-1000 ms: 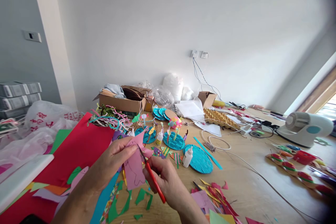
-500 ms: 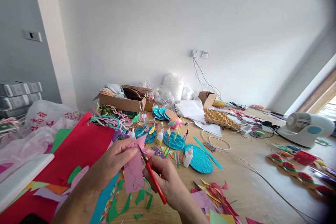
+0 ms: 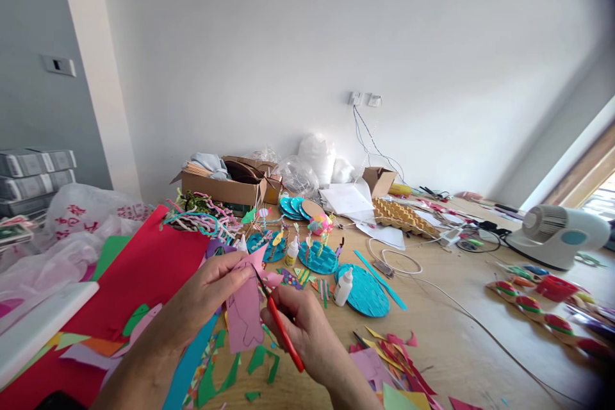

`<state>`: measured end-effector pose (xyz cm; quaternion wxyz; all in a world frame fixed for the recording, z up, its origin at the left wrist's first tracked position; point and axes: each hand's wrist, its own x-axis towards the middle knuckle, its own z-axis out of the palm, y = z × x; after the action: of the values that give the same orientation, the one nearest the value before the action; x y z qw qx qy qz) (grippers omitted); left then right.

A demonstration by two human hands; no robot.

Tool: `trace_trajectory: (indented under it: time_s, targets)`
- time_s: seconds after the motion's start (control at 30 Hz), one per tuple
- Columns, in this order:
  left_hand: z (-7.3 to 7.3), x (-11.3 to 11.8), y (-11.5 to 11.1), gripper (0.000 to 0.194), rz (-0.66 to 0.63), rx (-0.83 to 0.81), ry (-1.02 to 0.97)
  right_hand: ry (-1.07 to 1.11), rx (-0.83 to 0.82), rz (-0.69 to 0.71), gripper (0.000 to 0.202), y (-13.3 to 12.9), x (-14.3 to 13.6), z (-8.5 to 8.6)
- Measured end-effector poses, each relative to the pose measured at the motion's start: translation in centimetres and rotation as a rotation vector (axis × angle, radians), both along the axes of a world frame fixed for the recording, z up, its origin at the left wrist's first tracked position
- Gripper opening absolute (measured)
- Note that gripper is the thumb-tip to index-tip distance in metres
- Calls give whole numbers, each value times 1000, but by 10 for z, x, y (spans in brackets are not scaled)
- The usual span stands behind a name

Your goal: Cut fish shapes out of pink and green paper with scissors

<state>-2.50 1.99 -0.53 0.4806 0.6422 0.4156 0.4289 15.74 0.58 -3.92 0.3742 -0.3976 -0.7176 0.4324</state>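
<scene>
Pink paper (image 3: pixel 244 320) with a drawn outline hangs from my left hand (image 3: pixel 218 285), pinched near its top edge between thumb and fingers. My right hand (image 3: pixel 300 327) is wrapped round the red handles of the scissors (image 3: pixel 283 330). Their dark blades point up and left and meet the paper beside my left fingertips. Just beyond my right hand stands a white glue bottle (image 3: pixel 343 287), next to a blue disc (image 3: pixel 368 291). Green paper scraps (image 3: pixel 221 375) lie on the table below the pink paper.
Red sheets (image 3: pixel 139 269) and plastic bags (image 3: pixel 72 230) lie left. Behind are a cardboard box (image 3: pixel 223 189), smaller blue discs (image 3: pixel 318 257) and an egg tray (image 3: pixel 401 216). A white fan (image 3: pixel 552 237) stands right, a cable (image 3: pixel 461 307) crosses the table, and coloured scraps (image 3: pixel 408 371) lie front right.
</scene>
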Motion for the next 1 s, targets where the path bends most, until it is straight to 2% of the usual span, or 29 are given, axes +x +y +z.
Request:
trace_trajectory:
  time_s: [0.13,0.4,0.6,1.0]
  targets:
    - [1,1,-3,34,52,7,-7,16,-7,25,28,2,0,-3]
    - [2,3,-4,31,10,-20,-14,9,-10,44,32,0,0,-1]
    - [9,4,-6,28,11,-119,-32,0,-19,45,33,2,1,-2]
    - [-4,-14,2,31,-161,-112,0,-90,49,31,30,0,2,-1]
